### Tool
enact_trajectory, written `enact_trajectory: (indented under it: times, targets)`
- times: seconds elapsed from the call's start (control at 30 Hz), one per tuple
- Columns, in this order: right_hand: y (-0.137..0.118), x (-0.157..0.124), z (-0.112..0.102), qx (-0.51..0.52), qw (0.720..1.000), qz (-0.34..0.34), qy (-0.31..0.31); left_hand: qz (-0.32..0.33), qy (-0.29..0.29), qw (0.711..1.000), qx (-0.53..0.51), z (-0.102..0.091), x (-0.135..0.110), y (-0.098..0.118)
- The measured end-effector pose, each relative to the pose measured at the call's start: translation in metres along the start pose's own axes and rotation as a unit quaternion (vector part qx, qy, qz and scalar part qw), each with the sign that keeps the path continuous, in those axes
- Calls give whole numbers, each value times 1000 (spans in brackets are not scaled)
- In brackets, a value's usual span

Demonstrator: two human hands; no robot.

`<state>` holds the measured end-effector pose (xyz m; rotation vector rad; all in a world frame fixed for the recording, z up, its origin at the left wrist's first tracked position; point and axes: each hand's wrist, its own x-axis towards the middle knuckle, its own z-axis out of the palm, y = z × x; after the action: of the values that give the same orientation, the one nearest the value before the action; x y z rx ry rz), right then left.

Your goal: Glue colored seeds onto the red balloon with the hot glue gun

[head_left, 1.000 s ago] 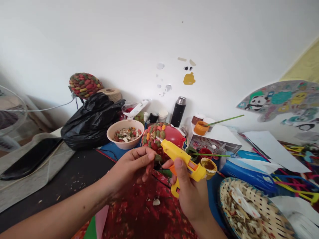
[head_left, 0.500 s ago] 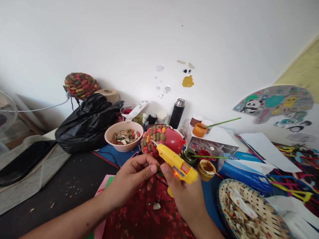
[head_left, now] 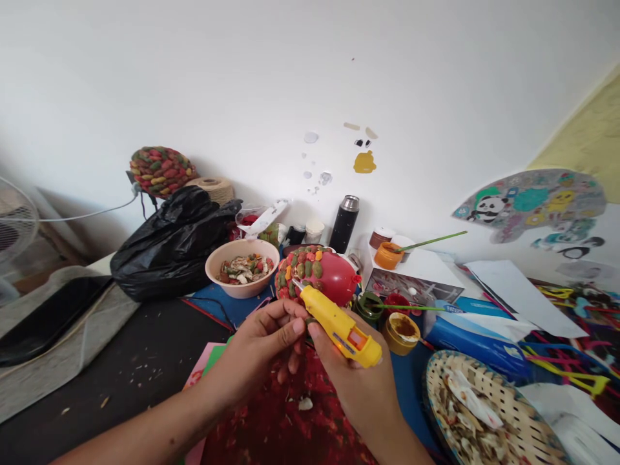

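Note:
My right hand grips a yellow glue gun, its nozzle pointing up and left toward a red balloon partly covered with coloured shells. My left hand is closed in a pinch on a small dark green shell, held against my right thumb just under the gun's barrel. Both hands meet over a red mottled cloth. A pink bowl of mixed coloured shells stands just behind my left hand.
A black plastic bag lies at the left. Paint pots and a black flask stand behind the balloon. A woven basket of pale shells sits at the lower right, papers beyond it. A shell-covered ball rests by the wall.
The glue gun has tilted lower and moved left and slightly down, with my right thumb now meeting my left fingertips. The view has shifted a little.

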<state>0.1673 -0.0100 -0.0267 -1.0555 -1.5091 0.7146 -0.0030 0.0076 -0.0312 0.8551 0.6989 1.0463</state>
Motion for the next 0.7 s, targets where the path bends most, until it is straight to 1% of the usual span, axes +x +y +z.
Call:
enact_trajectory:
  times: [0.1,0.33,0.43,0.57,0.7]
  targets:
    - [2,-1,1,-15,1000,-16,6,-6,7,1000,-13,2,0,4]
    - [2,1,2,-50,997,-64,-8,-2,6,999,-41,0,1,10]
    - [4,1,3,-60,996,-65,-10,-6,0,999,-48,-2,2,11]
    - [7,2,5,-80,995,-63,-15,3,-22,999,-48,-6,2,9]
    - [8,2,5,-105,991,-78,-15,6,-22,999,-34,-9,4,8]
